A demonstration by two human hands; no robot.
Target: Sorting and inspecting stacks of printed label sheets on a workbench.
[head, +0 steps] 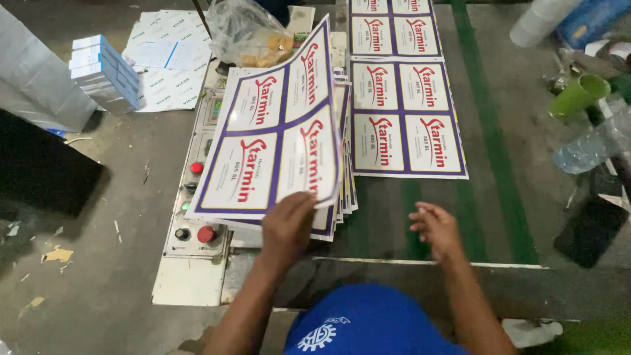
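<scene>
The left hand grasps the top sheet off the stack (right hand released), two sheets already laid on the tabletop, many left.

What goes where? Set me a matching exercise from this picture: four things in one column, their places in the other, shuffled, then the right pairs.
Things:
1. Lifted sheet
2. Flat sheet
3. Green cup
4. Red button

Places:
A. On the control panel, left of the stack
B. Held at its lower edge by the left hand
C. Lying on its side, far right
D. Lying on the belt, beyond the empty right hand

Pairs: 1-B, 2-D, 3-C, 4-A
</scene>
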